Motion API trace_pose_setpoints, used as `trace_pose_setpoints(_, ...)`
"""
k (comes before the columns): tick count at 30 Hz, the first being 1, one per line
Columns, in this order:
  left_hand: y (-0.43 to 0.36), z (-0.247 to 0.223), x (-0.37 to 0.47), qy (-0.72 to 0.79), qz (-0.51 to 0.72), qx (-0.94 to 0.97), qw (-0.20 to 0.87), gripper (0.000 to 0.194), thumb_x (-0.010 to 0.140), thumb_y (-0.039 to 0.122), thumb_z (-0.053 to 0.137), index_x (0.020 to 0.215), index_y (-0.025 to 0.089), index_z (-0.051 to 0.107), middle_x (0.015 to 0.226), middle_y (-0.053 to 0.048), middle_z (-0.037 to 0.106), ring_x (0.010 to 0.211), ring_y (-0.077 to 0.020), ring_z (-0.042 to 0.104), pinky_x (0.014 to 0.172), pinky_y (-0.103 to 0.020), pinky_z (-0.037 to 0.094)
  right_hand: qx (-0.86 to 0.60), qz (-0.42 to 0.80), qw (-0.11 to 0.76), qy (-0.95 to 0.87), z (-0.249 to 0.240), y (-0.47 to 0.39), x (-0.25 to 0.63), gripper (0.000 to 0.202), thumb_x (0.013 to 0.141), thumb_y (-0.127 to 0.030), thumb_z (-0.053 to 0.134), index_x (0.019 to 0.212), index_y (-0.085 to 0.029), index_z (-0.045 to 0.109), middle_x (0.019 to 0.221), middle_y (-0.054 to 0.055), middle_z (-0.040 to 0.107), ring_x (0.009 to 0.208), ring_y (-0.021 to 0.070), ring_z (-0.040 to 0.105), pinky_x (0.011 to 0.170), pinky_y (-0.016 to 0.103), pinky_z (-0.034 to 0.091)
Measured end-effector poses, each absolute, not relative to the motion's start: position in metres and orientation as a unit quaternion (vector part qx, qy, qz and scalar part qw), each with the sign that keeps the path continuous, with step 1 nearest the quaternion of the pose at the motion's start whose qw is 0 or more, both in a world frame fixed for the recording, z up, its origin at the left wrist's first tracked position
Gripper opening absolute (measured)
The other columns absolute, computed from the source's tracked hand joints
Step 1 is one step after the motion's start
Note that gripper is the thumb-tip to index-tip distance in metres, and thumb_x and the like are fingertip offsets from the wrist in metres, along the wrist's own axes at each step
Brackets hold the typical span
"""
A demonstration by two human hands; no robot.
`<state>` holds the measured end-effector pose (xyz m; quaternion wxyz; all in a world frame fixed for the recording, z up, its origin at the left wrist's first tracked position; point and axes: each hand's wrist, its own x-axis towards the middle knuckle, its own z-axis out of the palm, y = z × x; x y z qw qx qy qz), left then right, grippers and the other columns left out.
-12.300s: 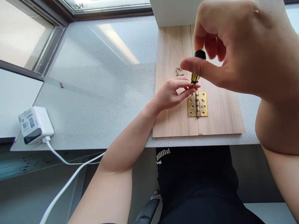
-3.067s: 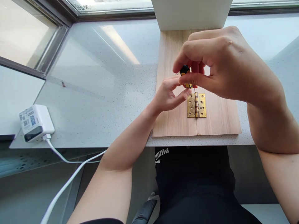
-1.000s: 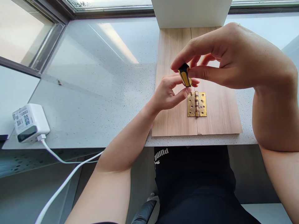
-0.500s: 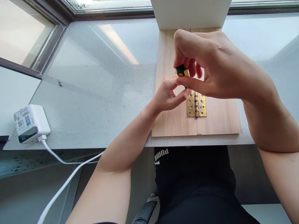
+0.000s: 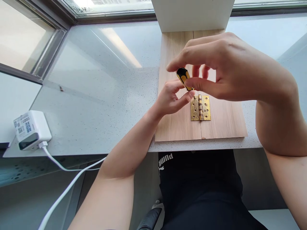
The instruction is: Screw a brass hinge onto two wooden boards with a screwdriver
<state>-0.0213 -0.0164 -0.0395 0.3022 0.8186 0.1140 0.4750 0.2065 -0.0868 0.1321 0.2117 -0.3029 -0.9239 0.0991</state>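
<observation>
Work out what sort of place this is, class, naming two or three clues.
Probably a makeshift indoor workspace: a window frame edges the speckled countertop, and a brass-coloured hinge lies across two wooden boards.

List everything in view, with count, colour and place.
counter: one, speckled white, across the frame
boards: two, light wood, on the counter
hinge: one, gold-coloured, across the boards' seam
screwdriver: one, black and yellow, at the hinge's far end
panel: one, whitish, boards' far end
boxy device: one, white, counter's near left
cables: two visible runs, white, lower left
fragment: one, brown, counter's left
windows: several, dark-framed, left and far side
unclear object: one, grey and black, bottom edge
clothing: count unclear, black, below the counter
left hand: one, bare, at screwdriver's lower end
right hand: one, bare, thumb at screwdriver's handle
</observation>
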Motion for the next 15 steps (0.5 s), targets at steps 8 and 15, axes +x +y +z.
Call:
trace_pose_setpoints(8, -0.024, -0.031, -0.018, 0.094, 0.477, 0.813, 0.321, 0.043, 0.12, 0.068, 0.076, 0.116, 0.028, 0.089, 0.105, -0.007, 0.088, 0.101, -0.0283, 0.089, 0.088, -0.045, 0.077, -0.298, 0.141, 0.225, -0.917, 0.14, -0.09, 0.202, 0.023, 0.118, -0.013, 0.068, 0.13, -0.009, 0.087, 0.111, 0.008, 0.086, 0.097, 0.0198, 0.078, 0.097, 0.037, 0.061)
trace_pose_setpoints(15, -0.025, -0.034, -0.018, 0.114, 0.479, 0.816, 0.303, 0.046, 0.121, 0.071, 0.072, 0.118, 0.028, 0.087, 0.103, -0.006, 0.087, 0.098, -0.0284, 0.089, 0.086, -0.046, 0.077, -0.36, 0.09, 0.229, -0.9, 0.136, -0.089, 0.196, 0.015, 0.113, -0.026, 0.087, 0.105, -0.02, 0.076, 0.101, 0.002, 0.082, 0.085, 0.017, 0.068, 0.096, 0.038, 0.06)
